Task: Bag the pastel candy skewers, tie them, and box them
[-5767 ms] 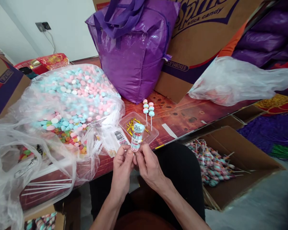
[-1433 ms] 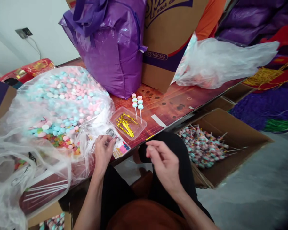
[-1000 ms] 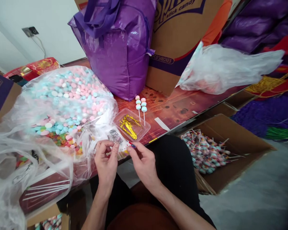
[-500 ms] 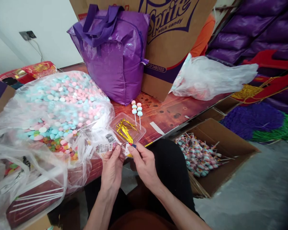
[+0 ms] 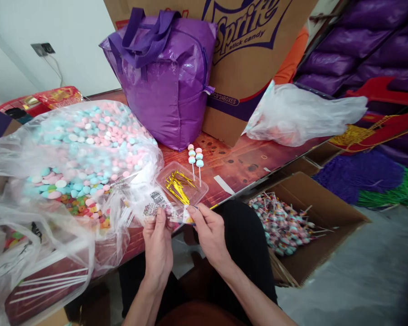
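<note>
Between my hands a small clear printed plastic wrapper (image 5: 177, 214) is stretched out above the table's front edge. My left hand (image 5: 158, 244) pinches its left end between thumb and fingers. The right end, with a white and coloured print, is pinched by my right hand (image 5: 211, 231). Just beyond them stands a shallow clear plastic tray (image 5: 203, 195) with gold twist ties (image 5: 179, 185) in it. Two candy sticks (image 5: 195, 158), threaded with pink, white and blue pieces, rest against the tray's far right side.
A big clear bag of candies (image 5: 98, 136) covers the table's left side, with white sticks (image 5: 51, 283) near its front. Behind stand a purple zip bag (image 5: 166, 86) and a large carton (image 5: 255, 68). An open box of wrapped candy sticks (image 5: 313, 235) sits low at right.
My hands have moved apart, and the wrapper is now pulled out longer between them. My right hand has gone slightly right. The view has shifted a little.
</note>
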`<state>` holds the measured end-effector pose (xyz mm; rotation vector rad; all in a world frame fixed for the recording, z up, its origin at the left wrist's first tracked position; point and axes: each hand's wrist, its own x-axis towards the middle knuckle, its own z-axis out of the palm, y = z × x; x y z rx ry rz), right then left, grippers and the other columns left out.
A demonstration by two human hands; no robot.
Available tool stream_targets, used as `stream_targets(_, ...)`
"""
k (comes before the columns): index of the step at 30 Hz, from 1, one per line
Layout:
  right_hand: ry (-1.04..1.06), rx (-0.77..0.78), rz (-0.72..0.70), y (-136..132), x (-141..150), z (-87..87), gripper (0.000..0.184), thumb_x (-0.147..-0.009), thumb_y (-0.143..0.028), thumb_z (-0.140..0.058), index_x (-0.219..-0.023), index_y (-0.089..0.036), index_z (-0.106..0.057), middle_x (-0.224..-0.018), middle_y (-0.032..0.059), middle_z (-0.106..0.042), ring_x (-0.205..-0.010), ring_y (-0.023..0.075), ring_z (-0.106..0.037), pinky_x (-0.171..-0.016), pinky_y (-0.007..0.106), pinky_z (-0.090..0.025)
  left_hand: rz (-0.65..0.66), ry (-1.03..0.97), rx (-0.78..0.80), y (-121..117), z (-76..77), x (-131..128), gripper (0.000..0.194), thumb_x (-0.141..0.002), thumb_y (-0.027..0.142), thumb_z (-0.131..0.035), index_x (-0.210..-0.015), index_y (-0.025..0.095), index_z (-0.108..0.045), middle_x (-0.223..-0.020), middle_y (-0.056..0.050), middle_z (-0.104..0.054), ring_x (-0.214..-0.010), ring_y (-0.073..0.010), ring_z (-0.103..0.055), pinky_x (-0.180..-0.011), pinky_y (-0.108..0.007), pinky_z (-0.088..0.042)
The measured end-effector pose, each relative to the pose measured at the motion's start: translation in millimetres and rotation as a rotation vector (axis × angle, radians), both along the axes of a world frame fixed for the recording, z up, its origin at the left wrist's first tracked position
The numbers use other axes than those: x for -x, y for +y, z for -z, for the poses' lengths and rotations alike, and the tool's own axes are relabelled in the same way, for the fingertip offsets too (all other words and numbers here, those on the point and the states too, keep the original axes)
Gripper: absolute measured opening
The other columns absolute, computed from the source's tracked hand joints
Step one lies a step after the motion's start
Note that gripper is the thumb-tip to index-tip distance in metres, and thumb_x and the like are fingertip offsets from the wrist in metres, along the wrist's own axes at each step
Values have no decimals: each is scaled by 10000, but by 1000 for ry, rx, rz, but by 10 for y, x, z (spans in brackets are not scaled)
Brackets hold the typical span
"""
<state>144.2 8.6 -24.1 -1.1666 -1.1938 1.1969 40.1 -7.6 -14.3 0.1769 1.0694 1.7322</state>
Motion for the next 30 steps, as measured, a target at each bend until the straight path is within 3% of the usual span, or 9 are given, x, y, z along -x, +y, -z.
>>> stream_targets(5,-97,-13,-56,31,-41,24,460,-963,-471,-515,-618,-206,-367,-598,-54,-294,-559,95,-271,-509,245,-254,-14,-38,5,62,-25,117,236,-632,248,-899,-725,165,-698,-730,35,-657,-618,-53,-559,-580,-162,-459)
stream_targets(10,-293,-130,-115,187,-114,-71,480,-960,-434,-509,-576,-204,-338,-578,-54,-286,-544,89,-289,-515,240,-258,-84,-106,43,173,-17,193,303,-546,203,-931,-695,153,-672,-702,33,-657,-575,-51,-546,-538,-168,-423)
stream_targets(15,-800,-206,56,770,-254,-193,419,-971,-402,-481,-617,-188,-547,-560,-29,-492,-555,114,-440,-563,245,-313,-210,-34,4,273,-8,227,303,-604,289,-911,-721,164,-662,-724,45,-661,-636,-56,-587,-617,-175,-457)
stream_targets(17,-1087,-122,28,1090,-262,-221,337,-977,-378,-478,-763,-192,-661,-710,23,-659,-669,151,-568,-616,253,-350,-215,-19,-21,301,-26,216,322,-611,335,-907,-766,176,-674,-768,46,-681,-684,-67,-612,-680,-191,-489)
stream_targets(19,-1254,-8,-35,1378,-234,-224,250,-957,-364,-520,-916,-208,-711,-876,72,-733,-814,198,-652,-668,262,-389,-185,-18,-37,318,-41,202,344,-605,360,-908,-791,182,-681,-795,44,-692,-715,-77,-626,-715,-206,-508)
stream_targets(24,-1337,103,-66,1731,-149,-154,186,-873,-290,-632,-969,-165,-731,-987,156,-746,-934,288,-697,-737,316,-450,-175,0,-27,343,22,222,364,-580,365,-920,-752,164,-670,-738,43,-671,-668,-69,-604,-694,-199,-507)
stream_targets(30,-1321,135,91,1653,-319,-168,293,-957,-214,-449,-1076,-124,-701,-992,200,-731,-931,299,-693,-742,341,-454,-201,-83,6,408,143,314,357,-597,323,-916,-725,158,-625,-710,46,-656,-644,-69,-607,-664,-203,-500)
